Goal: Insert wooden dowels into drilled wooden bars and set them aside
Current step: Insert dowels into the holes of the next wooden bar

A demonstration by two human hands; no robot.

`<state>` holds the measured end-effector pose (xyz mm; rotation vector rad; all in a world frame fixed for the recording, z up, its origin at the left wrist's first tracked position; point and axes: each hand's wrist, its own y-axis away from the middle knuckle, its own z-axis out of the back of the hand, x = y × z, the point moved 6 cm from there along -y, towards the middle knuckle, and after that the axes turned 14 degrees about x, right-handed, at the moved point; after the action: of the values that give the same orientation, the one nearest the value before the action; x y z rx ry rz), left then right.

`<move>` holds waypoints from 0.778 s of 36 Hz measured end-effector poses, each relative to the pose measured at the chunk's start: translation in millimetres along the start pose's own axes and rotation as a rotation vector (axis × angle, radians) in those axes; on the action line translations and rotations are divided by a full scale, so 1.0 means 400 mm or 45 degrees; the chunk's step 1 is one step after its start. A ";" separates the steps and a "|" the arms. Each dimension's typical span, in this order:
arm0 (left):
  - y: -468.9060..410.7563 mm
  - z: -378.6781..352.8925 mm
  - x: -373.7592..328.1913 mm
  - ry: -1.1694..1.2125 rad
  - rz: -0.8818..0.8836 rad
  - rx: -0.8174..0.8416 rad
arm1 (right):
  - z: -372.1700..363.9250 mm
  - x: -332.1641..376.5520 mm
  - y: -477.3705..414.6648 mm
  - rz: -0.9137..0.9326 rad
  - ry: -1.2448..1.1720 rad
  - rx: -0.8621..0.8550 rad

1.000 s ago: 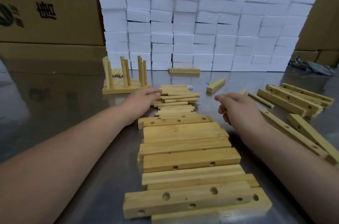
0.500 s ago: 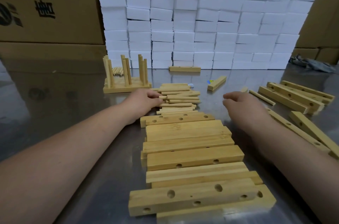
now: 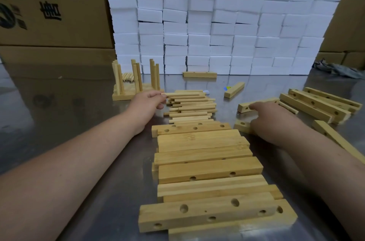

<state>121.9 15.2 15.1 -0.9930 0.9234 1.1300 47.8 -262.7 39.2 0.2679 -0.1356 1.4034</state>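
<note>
A loose pile of wooden dowels (image 3: 192, 106) lies mid-table. My left hand (image 3: 149, 102) is at its left edge and pinches the end of the top dowel (image 3: 183, 94), which lies level. My right hand (image 3: 270, 122) is to the right of the pile, fingers curled over a short drilled bar (image 3: 245, 107) whose holed end points left. The end of another bar (image 3: 241, 125) shows under that hand. A row of drilled bars (image 3: 205, 154) runs from the dowels toward me. A finished piece with upright dowels (image 3: 136, 90) stands at the back left.
More long drilled bars (image 3: 316, 104) lie at the right, one (image 3: 335, 138) beside my right forearm. A small bar (image 3: 234, 89) and another bar (image 3: 199, 74) lie farther back. A wall of white foam blocks (image 3: 217, 29) and cardboard boxes (image 3: 49, 4) close the back. A grey rag (image 3: 335, 69) lies at the far right.
My left hand reached the dowel pile and pinched the top dowel. My right hand moved right and forward and closed over a drilled bar, whose holed end now shows.
</note>
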 end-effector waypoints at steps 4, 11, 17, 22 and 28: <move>0.001 0.000 0.001 0.060 -0.014 0.011 | 0.004 -0.018 -0.005 -0.038 0.121 0.022; 0.005 0.004 0.000 0.170 -0.027 -0.021 | -0.008 -0.015 0.006 0.011 0.251 0.089; 0.026 0.013 -0.021 0.195 -0.083 -0.089 | 0.039 0.042 0.037 0.287 -0.019 -0.254; 0.073 0.045 -0.110 0.276 -0.206 -0.296 | 0.090 0.066 0.102 0.617 -0.526 -0.655; 0.164 -0.009 -0.281 0.063 -0.383 -0.293 | 0.055 0.053 0.079 0.560 -1.316 -0.146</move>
<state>36.6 -10.6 110.1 -1.3058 0.6636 0.9724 21.8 -243.8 68.9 0.8899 -1.1765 1.5543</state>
